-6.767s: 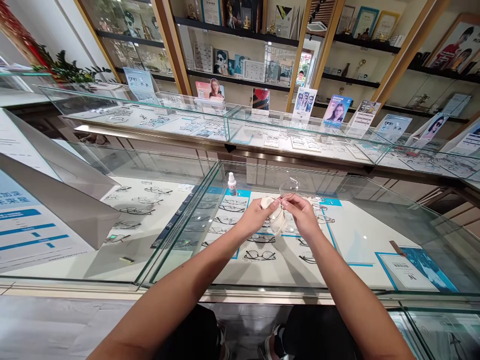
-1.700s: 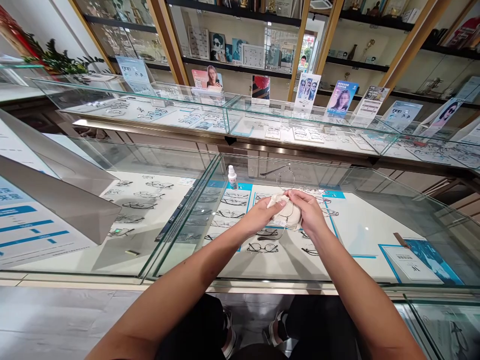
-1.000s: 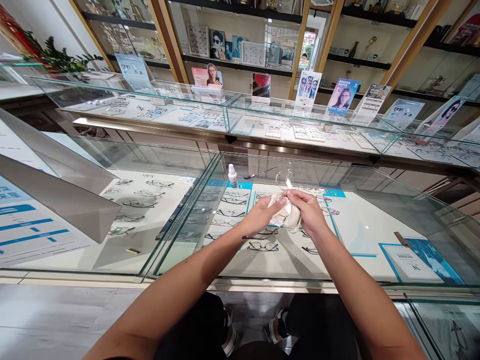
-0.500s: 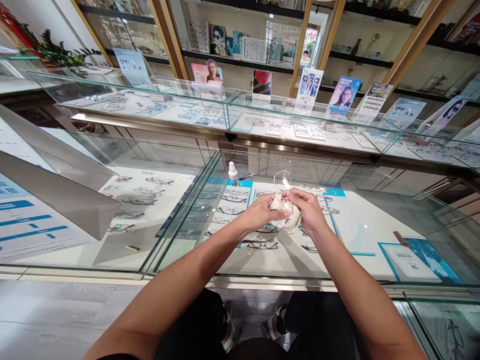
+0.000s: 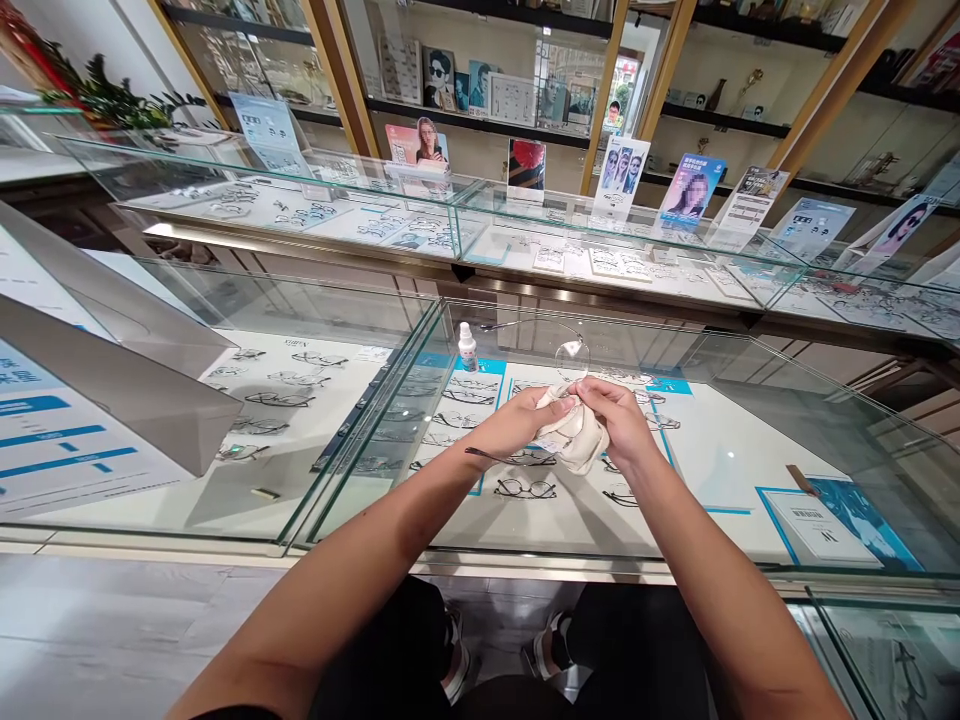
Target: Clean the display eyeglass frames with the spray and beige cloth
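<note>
Sideways | glasses (image 5: 573, 357): temples (image 5: 495, 457) leftward, front's long axis fore-and-aft | left fingers (image 5: 556, 409) clamped on cloth (image 5: 589, 445), right fingers (image 5: 598, 391) on glasses

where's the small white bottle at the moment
In the head view, the small white plastic bottle stands upright on the near glass display case, beyond the left hand and left of the round clear lens.

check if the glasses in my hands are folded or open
Open: both arms of the glasses stick out, one pictured above the left hand, one below.
</note>
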`<state>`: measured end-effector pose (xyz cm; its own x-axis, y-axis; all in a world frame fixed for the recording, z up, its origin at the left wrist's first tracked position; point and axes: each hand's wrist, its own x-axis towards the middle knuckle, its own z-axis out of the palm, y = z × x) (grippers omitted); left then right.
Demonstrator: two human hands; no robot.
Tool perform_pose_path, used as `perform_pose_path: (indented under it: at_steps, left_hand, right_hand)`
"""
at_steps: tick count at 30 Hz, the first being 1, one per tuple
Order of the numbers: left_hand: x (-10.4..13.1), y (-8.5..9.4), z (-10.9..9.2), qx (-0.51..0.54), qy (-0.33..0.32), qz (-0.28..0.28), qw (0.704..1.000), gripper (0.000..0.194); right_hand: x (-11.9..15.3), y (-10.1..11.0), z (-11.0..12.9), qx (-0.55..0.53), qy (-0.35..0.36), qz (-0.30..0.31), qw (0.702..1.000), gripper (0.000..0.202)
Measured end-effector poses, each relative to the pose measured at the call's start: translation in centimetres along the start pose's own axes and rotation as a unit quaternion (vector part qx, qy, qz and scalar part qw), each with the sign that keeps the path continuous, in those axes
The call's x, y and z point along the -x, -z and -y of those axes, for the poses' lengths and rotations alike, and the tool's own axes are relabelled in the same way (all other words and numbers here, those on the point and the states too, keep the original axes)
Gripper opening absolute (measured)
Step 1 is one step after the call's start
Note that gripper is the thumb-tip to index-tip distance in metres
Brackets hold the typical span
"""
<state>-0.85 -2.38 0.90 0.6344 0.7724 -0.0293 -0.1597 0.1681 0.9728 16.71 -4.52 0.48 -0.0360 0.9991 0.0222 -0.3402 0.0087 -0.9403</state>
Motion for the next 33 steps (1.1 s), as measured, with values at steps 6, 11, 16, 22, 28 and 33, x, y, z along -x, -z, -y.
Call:
perform_pose_path:
  at_steps: [6,11,16,22,28,33]
  left_hand:
    - [0.1,0.6,-0.1,0.02,0.023,0.039,0.999,0.051]
    - [-0.2,0.2,0.3,0.002,0.0,0.025,1.0,0.048]
    - [-0.3,0.7,0.7,-0.035,-0.006,0.013,0.999,0.049]
    - [-0.3,1.1,0.5,0.049,0.034,0.027,0.998,0.049]
    - [-0.3,1.4,0.7,0.066,0.053,0.051,0.995,0.051]
    - [-0.4,0.5,0.6,0.026,0.019,0.038,0.999,0.047]
  right_hand:
    - [-0.1,0.1,-0.2,-0.003,-0.009,0.006,1.0,0.031]
    - [-0.2,0.1,-0.6,0.014,-0.004,0.033,0.999,0.029]
    - [-0.2,0.3,-0.6,0.024,0.013,0.049,0.998,0.025]
    - [-0.2,0.2,-0.3,0.006,0.0,0.026,1.0,0.026]
    - [-0.5,0.4,-0.5,-0.002,-0.006,-0.004,1.0,0.031]
    - [-0.8,0.5,-1.2,0.005,0.001,0.011,1.0,0.028]
